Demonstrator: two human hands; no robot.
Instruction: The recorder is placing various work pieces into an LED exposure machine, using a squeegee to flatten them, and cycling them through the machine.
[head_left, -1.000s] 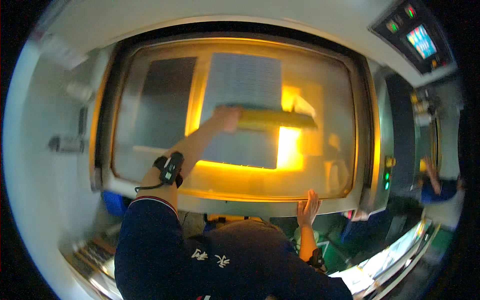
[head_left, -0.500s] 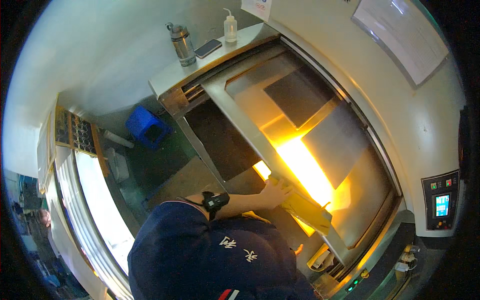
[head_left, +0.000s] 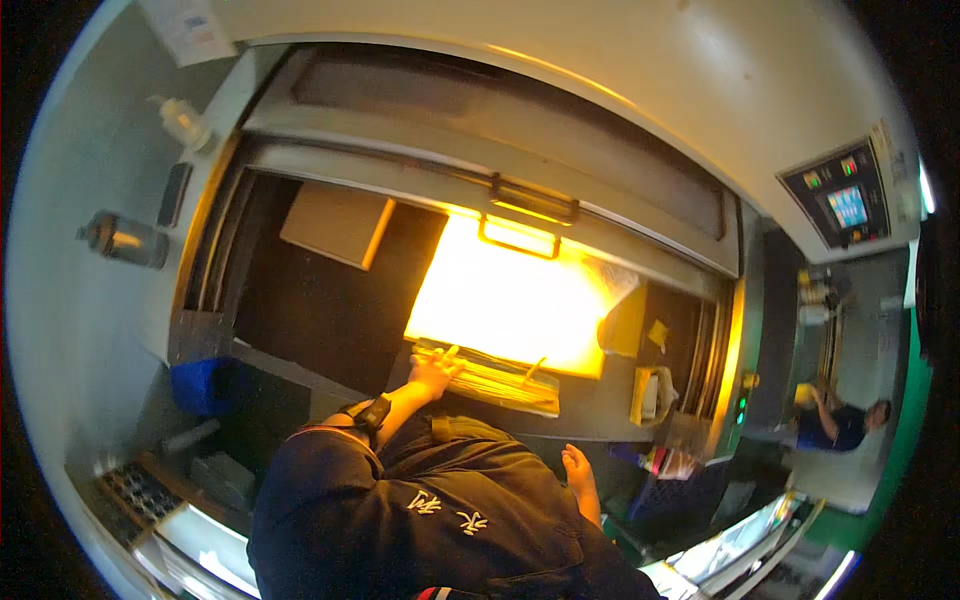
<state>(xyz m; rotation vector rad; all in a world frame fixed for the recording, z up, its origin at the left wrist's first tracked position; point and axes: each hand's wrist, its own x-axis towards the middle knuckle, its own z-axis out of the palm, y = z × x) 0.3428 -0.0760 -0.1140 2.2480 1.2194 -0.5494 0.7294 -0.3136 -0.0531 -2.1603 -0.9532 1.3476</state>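
My left hand (head_left: 435,370), with a black watch (head_left: 372,412) on the wrist, reaches forward and grips the left end of a long flat yellow part (head_left: 495,380). The part lies along the lower sill of a big machine opening (head_left: 340,300), just below a glaring yellow-lit panel (head_left: 510,300). My right hand (head_left: 580,480) hangs beside my hip, holding nothing, with its fingers loosely spread. My dark shirt hides the lower arms.
A control panel with a small screen (head_left: 845,205) is on the machine's right side. A pump bottle (head_left: 185,120), a dark phone (head_left: 175,195) and a metal flask (head_left: 125,240) stand on the left ledge. A blue bin (head_left: 205,385) sits below. Another person (head_left: 840,420) works at far right.
My head has swung, so the machine sits differently in the view. My left hand has stayed on the yellow part, which is now low at the sill. My right hand has come off the machine's edge.
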